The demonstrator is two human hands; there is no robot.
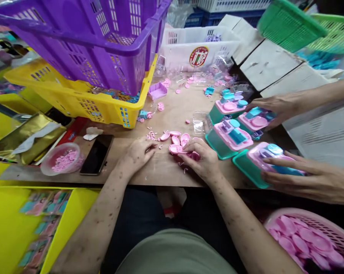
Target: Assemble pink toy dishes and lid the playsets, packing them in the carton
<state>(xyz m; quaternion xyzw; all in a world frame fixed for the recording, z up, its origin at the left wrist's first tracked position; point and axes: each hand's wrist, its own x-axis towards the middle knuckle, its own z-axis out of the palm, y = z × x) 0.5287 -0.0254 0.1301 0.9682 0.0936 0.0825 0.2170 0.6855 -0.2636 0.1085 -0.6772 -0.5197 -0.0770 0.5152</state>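
Observation:
My left hand (139, 154) rests on the wooden table (160, 171) with its fingers curled, beside a scatter of tiny pink pieces (151, 135). Whether anything is between its fingertips is too small to tell. My right hand (202, 160) is closed over a small heap of pink oval pieces (176, 148), thumb and fingertips at its right side; the fingers hide what they grip. Several more pink ovals lie just beyond, and small hook-shaped pink bits (185, 171) lie nearer the table edge.
At right, another person's hands (311, 177) touch teal and pink boxes (229, 139). A phone (96, 155) and a tub of pink bits (62, 160) lie left. Purple (83, 45) and yellow crates (103, 110) stand behind. A pink basket (332, 224) is at lower right.

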